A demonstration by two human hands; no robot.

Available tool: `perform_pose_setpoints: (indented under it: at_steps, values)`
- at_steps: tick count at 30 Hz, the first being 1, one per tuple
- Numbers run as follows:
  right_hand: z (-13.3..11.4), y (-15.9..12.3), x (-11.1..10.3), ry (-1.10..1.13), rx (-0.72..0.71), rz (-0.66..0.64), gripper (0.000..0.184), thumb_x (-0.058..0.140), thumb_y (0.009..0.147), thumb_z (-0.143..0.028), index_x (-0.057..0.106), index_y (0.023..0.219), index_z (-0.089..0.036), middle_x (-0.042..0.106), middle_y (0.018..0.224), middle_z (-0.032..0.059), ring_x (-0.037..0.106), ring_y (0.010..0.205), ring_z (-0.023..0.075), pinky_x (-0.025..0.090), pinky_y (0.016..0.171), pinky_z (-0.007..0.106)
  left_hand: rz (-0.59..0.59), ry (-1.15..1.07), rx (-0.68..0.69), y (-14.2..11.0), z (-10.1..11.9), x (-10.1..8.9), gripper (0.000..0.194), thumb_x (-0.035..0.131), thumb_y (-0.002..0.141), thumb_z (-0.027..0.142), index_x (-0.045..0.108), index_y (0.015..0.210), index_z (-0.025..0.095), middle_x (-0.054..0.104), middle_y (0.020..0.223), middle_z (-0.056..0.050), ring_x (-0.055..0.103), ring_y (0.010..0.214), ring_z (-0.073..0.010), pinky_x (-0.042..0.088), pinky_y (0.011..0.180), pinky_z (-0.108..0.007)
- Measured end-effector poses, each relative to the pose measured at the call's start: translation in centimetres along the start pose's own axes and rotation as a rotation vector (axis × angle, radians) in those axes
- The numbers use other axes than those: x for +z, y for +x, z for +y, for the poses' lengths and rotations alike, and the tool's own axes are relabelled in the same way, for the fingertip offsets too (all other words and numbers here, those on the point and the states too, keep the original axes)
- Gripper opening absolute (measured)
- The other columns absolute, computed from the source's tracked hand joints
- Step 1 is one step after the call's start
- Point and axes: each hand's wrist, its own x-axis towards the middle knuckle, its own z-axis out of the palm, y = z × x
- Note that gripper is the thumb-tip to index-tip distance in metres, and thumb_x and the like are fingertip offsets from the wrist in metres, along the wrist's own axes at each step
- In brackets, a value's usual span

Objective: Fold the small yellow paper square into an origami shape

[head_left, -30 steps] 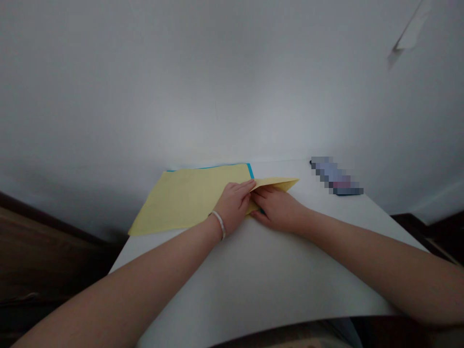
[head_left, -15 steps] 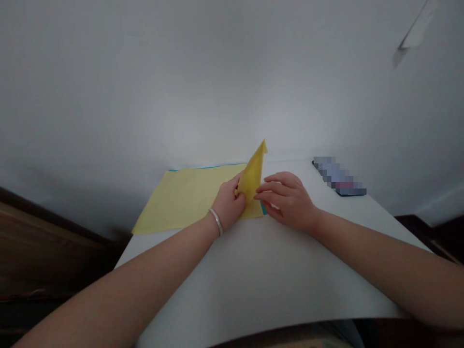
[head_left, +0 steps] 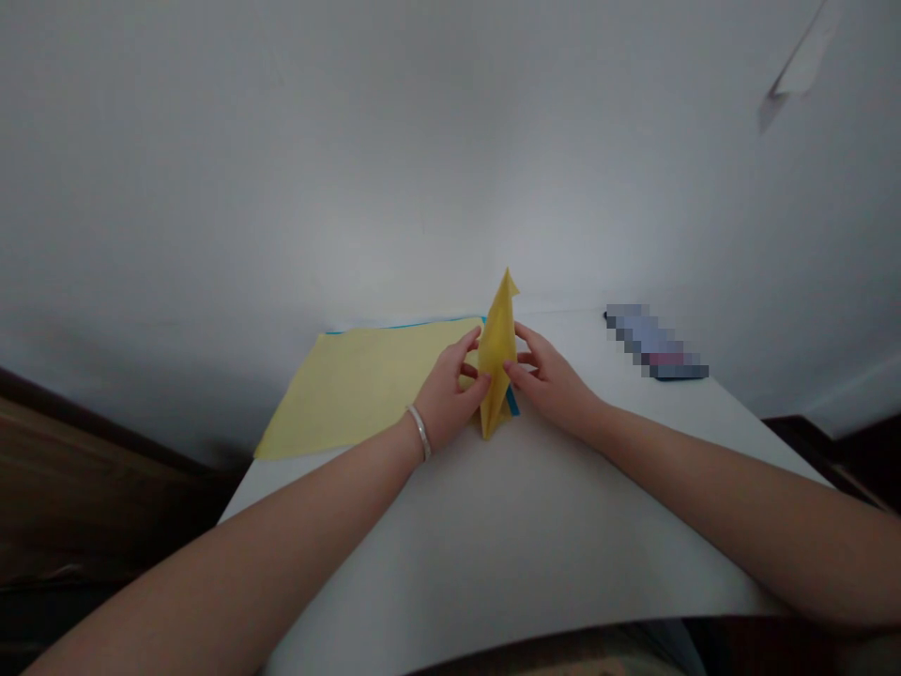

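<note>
Head view: the person's left hand, a silver bangle on its wrist, and right hand meet near the middle of the far part of the white table. Between them a folded yellow paper stands almost upright, its pointed tip rising above the table's far edge. The fingers of each hand are slightly spread and curved, with the fingertips pressed against opposite faces of the fold, so the paper is held between both hands.

A flat pale yellow paper sheet lies to the left, under and beside the left hand, near the far edge. A blue paper edge shows at the foot of the fold. Toward the far right corner lies a blurred flat device, well apart from the right hand.
</note>
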Motion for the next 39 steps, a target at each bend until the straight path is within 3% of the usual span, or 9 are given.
perform_pose_setpoints:
  at_steps: [7, 11, 13, 16, 20, 24, 32, 36, 39]
  values:
    - [-0.3, -0.2, -0.1, -0.045, -0.017, 0.009, 0.06, 0.043, 0.078, -0.014, 0.035, 0.137, -0.023, 0.043, 0.138, 0.0103, 0.059, 0.096, 0.0184, 0.055, 0.072, 0.031, -0.002, 0.033, -0.012, 0.2, -0.6, 0.0, 0.069, 0.05, 0.072, 0.011, 0.031, 0.138, 0.016, 0.046, 0.131, -0.015, 0.058, 0.089, -0.0162, 0.051, 0.078, -0.031]
    - [-0.5, -0.4, -0.4, -0.224, -0.025, 0.013, 0.061, 0.04, 0.072, -0.007, 0.042, 0.131, -0.024, 0.059, 0.122, 0.0063, 0.061, 0.074, 0.014, 0.052, 0.068, 0.029, 0.022, 0.062, 0.083, 0.7, -0.6, 0.0, 0.064, 0.047, 0.07, 0.008, 0.038, 0.133, 0.015, 0.05, 0.13, -0.012, 0.053, 0.108, -0.0205, 0.047, 0.091, -0.034]
    - [-0.6, -0.6, -0.5, -0.299, -0.022, 0.016, 0.058, 0.04, 0.072, -0.007, 0.045, 0.127, -0.025, 0.064, 0.113, 0.0046, 0.06, 0.068, 0.0138, 0.051, 0.066, 0.029, 0.019, 0.07, 0.103, 0.9, -0.4, -0.1, 0.056, 0.046, 0.071, 0.009, 0.044, 0.127, 0.014, 0.056, 0.121, -0.01, 0.055, 0.106, -0.0204, 0.046, 0.092, -0.034]
    - [-0.6, -0.7, -0.6, -0.358, -0.028, 0.025, 0.055, 0.04, 0.072, -0.008, 0.048, 0.124, -0.025, 0.065, 0.108, 0.0036, 0.061, 0.072, 0.0156, 0.049, 0.066, 0.029, -0.007, 0.144, 0.028, 1.1, 0.0, -0.3, 0.037, 0.044, 0.071, 0.01, 0.058, 0.106, 0.014, 0.065, 0.1, -0.006, 0.06, 0.092, -0.0202, 0.051, 0.082, -0.033]
    - [-0.3, -0.6, -0.7, -0.403, 0.002, 0.027, 0.047, 0.042, 0.077, -0.013, 0.049, 0.121, -0.026, 0.066, 0.1, 0.0029, 0.059, 0.068, 0.0152, 0.048, 0.063, 0.029, -0.045, 0.203, -0.058, 0.9, 0.3, -0.4, 0.028, 0.042, 0.068, 0.009, 0.062, 0.086, 0.014, 0.067, 0.085, -0.004, 0.061, 0.078, -0.0186, 0.052, 0.071, -0.029]
    - [0.0, -0.3, -0.8, -0.444, -0.021, 0.073, 0.037, 0.044, 0.078, -0.018, 0.053, 0.113, -0.022, 0.062, 0.107, 0.0059, 0.056, 0.069, 0.0138, 0.047, 0.063, 0.029, -0.055, 0.217, -0.051, 0.9, 0.2, -0.4, 0.03, 0.04, 0.063, 0.008, 0.064, 0.082, 0.013, 0.066, 0.082, -0.004, 0.06, 0.075, -0.0179, 0.051, 0.069, -0.028]
    - [-0.2, -0.4, -1.4, -0.549, 0.029, 0.031, 0.03, 0.045, 0.075, -0.016, 0.055, 0.102, -0.022, 0.063, 0.085, 0.0022, 0.055, 0.068, 0.0148, 0.041, 0.058, 0.026, -0.125, 0.235, -0.049, 1.1, -0.1, -0.9, 0.033, 0.038, 0.057, 0.005, 0.065, 0.076, 0.013, 0.063, 0.073, -0.002, 0.058, 0.069, -0.0163, 0.048, 0.062, -0.025]
    - [0.0, -0.5, -1.8, -0.649, 0.082, -0.039, 0.033, 0.047, 0.073, -0.016, 0.055, 0.103, -0.025, 0.065, 0.079, 0.0, 0.057, 0.067, 0.0158, 0.037, 0.053, 0.025, -0.158, 0.376, 0.04, 1.1, -0.4, -1.2, 0.036, 0.038, 0.057, 0.003, 0.067, 0.075, 0.014, 0.062, 0.073, -0.003, 0.057, 0.076, -0.018, 0.047, 0.074, -0.028]
    - [0.3, -0.5, -2.0, -0.738, 0.052, -0.09, 0.034, 0.048, 0.073, -0.017, 0.056, 0.106, -0.025, 0.067, 0.09, 0.0021, 0.06, 0.076, 0.0185, 0.039, 0.057, 0.026, -0.145, 0.487, 0.065, 0.9, -0.5, -1.4, 0.041, 0.041, 0.062, 0.005, 0.068, 0.091, 0.016, 0.062, 0.083, -0.005, 0.055, 0.088, -0.02, 0.045, 0.084, -0.031]
